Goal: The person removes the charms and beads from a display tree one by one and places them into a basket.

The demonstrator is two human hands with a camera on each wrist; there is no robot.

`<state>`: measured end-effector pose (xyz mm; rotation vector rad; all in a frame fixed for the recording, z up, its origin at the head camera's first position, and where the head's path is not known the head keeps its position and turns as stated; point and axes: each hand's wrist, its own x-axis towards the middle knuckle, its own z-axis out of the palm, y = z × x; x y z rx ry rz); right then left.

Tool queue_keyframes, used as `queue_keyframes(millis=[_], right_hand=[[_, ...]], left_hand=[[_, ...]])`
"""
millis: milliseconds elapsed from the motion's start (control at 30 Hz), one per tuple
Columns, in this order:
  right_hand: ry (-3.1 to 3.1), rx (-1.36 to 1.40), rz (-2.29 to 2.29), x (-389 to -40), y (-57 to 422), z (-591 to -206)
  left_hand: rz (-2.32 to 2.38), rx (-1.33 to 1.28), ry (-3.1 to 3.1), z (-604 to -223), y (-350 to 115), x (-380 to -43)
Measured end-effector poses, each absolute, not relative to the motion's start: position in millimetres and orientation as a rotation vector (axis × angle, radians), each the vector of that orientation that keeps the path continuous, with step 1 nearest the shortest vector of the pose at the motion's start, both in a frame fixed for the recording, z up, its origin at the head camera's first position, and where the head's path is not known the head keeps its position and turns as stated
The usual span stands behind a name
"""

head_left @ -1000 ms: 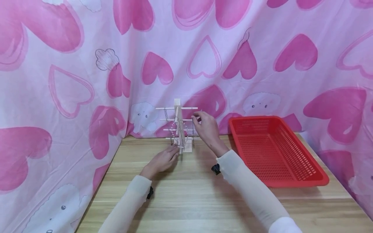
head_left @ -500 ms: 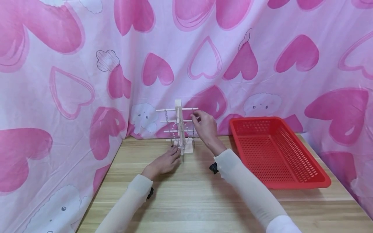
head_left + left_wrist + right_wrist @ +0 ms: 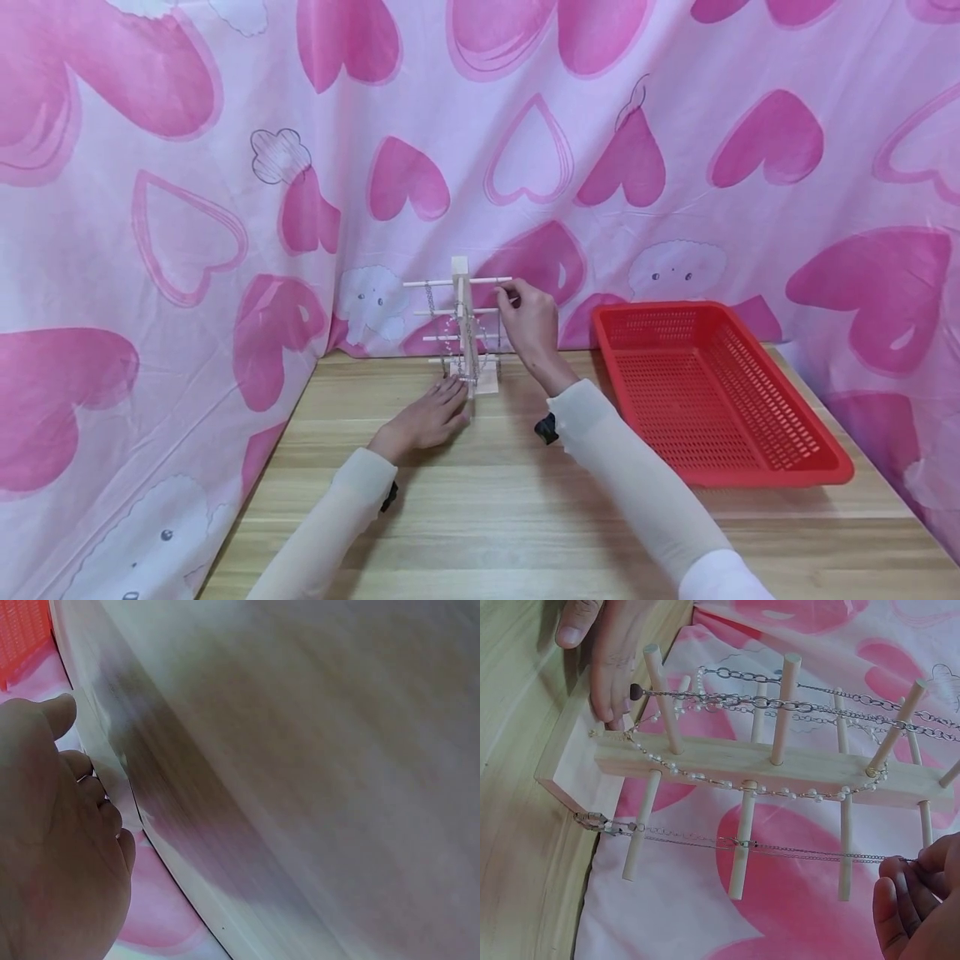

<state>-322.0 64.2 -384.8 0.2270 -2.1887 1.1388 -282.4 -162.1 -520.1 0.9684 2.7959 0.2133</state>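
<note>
A wooden jewelry stand [image 3: 461, 268] with several rows of pegs stands at the back of the table. My right hand [image 3: 531, 329] is raised at its right side. In the right wrist view, its thumb and fingers pinch the end of a thin silver necklace [image 3: 802, 853], which runs down past the pegs to a cluster of pendants [image 3: 592, 820] by the base. My left hand [image 3: 427, 417] rests low at the stand, extended fingers touching the base [image 3: 570, 761]. A pearl necklace [image 3: 765, 792] and thicker silver chain necklaces [image 3: 780, 706] hang on other pegs.
A red plastic basket [image 3: 813, 408] with perforated sides sits on the right of the wood-grain table [image 3: 480, 517]. A pink heart-patterned cloth [image 3: 510, 108] hangs close behind the stand and along the left side.
My left hand has shifted slightly right, its fingers lying flatter at the stand's base. The right hand stays by the upper right pegs, its fingertips moved only a little.
</note>
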Motion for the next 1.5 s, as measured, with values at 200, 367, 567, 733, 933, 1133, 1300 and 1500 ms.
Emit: queue_keyframes(millis=[200,367,567,733,933,1133,1300,1500], right_hand=[[-2.136,0.256,1.124,-322,69,-382],[-2.078,0.287,1.120,-321,75,-378],[-2.032,0.297,1.121,-323,88,-370],[-2.024,0.339,1.090,-327,104,-363],[-2.046,0.366,1.081,-328,121,-354],[-2.038,0.402,1.064,-332,132,-343],[-2.038,0.438,1.023,-332,139,-327],[-2.064,0.492,0.959,-328,153,-310]], left_hand=[[0.207,0.959,2.799,-521,-162,-282],[0.177,0.950,2.809,-519,-162,-280],[0.172,0.955,2.812,-519,-162,-280],[0.167,0.980,2.821,-521,-163,-282],[0.166,0.960,2.813,-519,-163,-282],[0.162,0.964,2.815,-521,-163,-284],[0.153,0.951,2.815,-522,-163,-284],[0.165,0.944,2.814,-523,-164,-285]])
